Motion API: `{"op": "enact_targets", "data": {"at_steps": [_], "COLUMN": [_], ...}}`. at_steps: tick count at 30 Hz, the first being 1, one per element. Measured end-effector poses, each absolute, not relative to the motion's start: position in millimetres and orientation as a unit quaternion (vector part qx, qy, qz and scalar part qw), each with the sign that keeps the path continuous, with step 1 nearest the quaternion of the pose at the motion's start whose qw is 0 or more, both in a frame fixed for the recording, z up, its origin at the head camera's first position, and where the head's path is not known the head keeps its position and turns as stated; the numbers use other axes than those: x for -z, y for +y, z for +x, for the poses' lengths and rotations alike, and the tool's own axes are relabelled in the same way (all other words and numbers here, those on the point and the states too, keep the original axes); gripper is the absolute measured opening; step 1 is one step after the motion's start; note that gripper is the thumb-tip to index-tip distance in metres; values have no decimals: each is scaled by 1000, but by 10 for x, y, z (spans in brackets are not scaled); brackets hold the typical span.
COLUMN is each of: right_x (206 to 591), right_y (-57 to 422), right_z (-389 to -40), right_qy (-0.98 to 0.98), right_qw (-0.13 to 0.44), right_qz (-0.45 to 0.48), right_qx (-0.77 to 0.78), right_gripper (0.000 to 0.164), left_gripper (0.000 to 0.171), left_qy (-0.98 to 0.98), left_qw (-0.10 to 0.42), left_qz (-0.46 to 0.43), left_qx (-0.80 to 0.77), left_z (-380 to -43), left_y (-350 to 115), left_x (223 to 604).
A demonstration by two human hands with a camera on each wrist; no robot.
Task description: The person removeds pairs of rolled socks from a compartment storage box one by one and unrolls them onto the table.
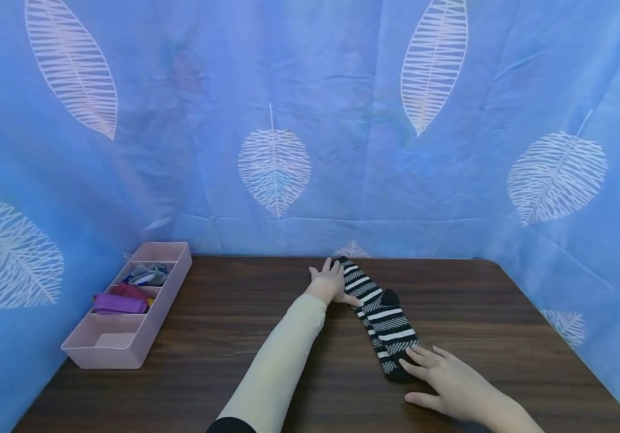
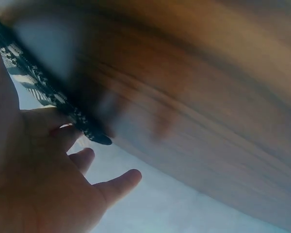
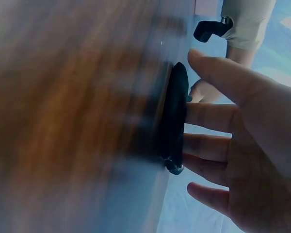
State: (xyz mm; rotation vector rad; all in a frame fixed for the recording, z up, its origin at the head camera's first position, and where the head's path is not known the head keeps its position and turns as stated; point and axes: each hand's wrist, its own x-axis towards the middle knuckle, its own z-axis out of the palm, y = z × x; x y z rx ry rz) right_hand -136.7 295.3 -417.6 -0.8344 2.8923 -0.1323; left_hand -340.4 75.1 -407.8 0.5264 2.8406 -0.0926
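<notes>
A pair of black-and-white striped socks [image 1: 369, 300] lies slantwise on the table, one apparently over the other. My left hand [image 1: 330, 284] rests at their far end, fingers spread and the thumb stretched over the near side. In the left wrist view the striped edge of the socks [image 2: 53, 94] runs past its fingers. At the near, black toe end, my right hand [image 1: 453, 382] has its fingers extended, with fingertips touching the fabric. The right wrist view shows those fingers straight against the black toe [image 3: 174, 116].
On the left of the dark wooden table [image 1: 234, 337] stands a pink divided box [image 1: 163, 307]. It holds a purple rolled cloth item [image 1: 120, 304], a dark red one [image 1: 130, 291] and a grey-blue one [image 1: 150, 275]. A blue leaf-patterned curtain [image 1: 337, 180] hangs behind.
</notes>
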Motion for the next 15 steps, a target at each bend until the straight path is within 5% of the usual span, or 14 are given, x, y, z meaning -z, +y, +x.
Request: {"op": "enact_targets", "data": {"at_steps": [15], "right_x": [4210], "right_y": [3313], "right_z": [-1180], "right_qy": [982], "right_qw": [63], "right_qz": [-170], "right_qx": [51], "right_gripper": [64], "left_gripper": [106], "left_qy": [972], "left_qw": [119], "left_qz": [199], "left_qx": [47], "left_z": [-3440], "left_y": [1498], "left_x": [4169]}}
